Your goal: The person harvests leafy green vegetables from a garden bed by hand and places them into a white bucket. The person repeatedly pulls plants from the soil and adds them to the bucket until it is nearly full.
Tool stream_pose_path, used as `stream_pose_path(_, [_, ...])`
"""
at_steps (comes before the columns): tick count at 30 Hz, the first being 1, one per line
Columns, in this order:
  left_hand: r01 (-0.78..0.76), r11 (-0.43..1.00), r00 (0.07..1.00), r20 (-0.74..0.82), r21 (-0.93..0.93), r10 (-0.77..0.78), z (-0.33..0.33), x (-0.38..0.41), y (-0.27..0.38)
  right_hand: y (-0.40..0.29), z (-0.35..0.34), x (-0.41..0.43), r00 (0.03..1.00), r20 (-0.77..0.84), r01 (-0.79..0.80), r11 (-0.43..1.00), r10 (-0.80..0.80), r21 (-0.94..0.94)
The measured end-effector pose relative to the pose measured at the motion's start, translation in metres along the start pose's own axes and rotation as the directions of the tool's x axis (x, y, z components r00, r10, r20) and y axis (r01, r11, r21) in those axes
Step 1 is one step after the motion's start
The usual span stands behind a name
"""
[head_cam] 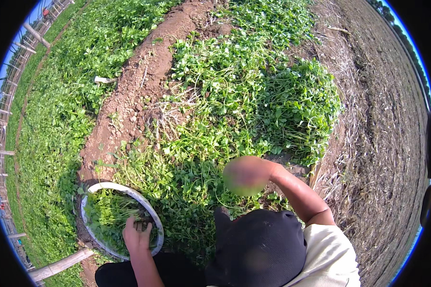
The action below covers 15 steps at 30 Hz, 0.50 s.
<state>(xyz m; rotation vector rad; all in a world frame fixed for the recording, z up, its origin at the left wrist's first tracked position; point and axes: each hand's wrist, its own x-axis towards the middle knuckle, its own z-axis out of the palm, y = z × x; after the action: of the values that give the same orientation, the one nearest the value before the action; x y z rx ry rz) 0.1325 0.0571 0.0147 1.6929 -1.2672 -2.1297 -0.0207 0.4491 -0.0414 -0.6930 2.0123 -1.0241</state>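
Observation:
My left hand (138,233) reaches into a round white-rimmed basin (158,222), its fingers down among cut leafy greens (109,211). Whether those fingers grip any stems cannot be made out. The basin stands on the soil at the lower left, close to my leg. My right hand (246,175) is over the low, leafy green plants (201,183) in front of me. A blur covers that hand, so its fingers and anything in them are hidden.
Black fabric (262,247) over a rounded shape fills the lower middle. A bare soil ridge (129,97) runs up the left side, with more green plants (54,143) beyond it. Wooden posts (63,263) stand at far left. Dry, straw-strewn ground (380,150) lies right.

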Motion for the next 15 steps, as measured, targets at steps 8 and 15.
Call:
stream_pose_path(8, [-0.173,0.850,0.965,0.258,0.498,0.045,0.016,-0.055,-0.029,0.077,-0.175,0.132,0.747,-0.665,-0.534,0.604,0.009,-0.591])
stream_pose_path(15, [-0.405,0.603,0.851,0.525,0.688,-0.028,0.102,-0.050,-0.059,0.079,-0.192,0.154,0.674,-0.715,-0.461,0.651,-0.185,-0.603])
